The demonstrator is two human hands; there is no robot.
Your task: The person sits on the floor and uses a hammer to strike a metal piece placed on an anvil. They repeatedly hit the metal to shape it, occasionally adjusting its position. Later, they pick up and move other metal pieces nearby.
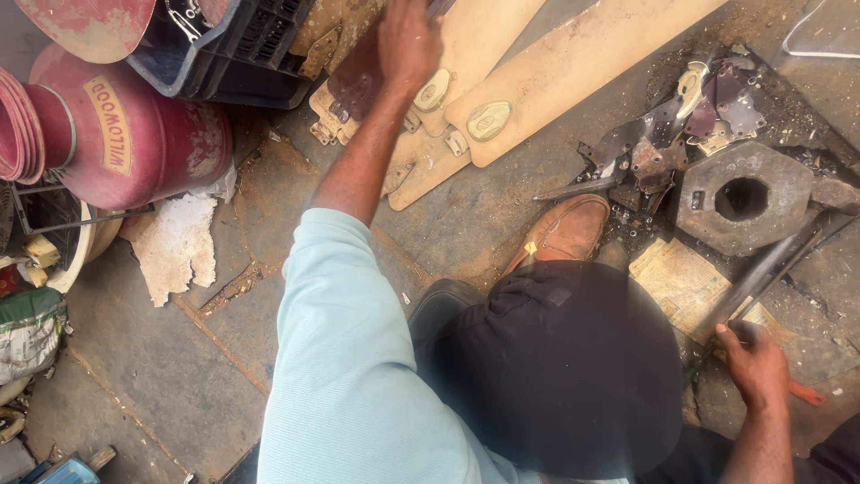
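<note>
Nearest item: dark trouser knee (560,367), seen blurred at lower centre, with a light blue sleeve (345,358) beside it.
Left hand (408,40): extended to the top of the view and laid on a stack of tan fan blades (466,99); fingers are curled over a dark bracketed blade end (354,85), though a closed grasp cannot be confirmed.
Right hand (757,363): closed around the lower end of a long dark metal bar (770,269).
Bar axis: set on a diagonal, rising from the fist at lower right toward the upper right, its far end lying near a hexagonal metal block (743,197).
Blade axes: long boards are laid slanting from lower left to upper right, rounded ends with oval plates (488,121) toward the camera.
Hands, relation: held well apart, one on the blades, one on the bar.
Footwear: a tan leather shoe (564,229) is planted between the blades and the block, toe pointing upper right.
Scrap: a heap of dark brackets (663,134) lies just beside the block.
Paper: a yellowed sheet (685,282) lies under the bar.
Left margin: a red cylinder (143,134), a dark crate (228,49) and a torn pale fragment (179,242) are noted on the concrete floor (161,358).
</note>
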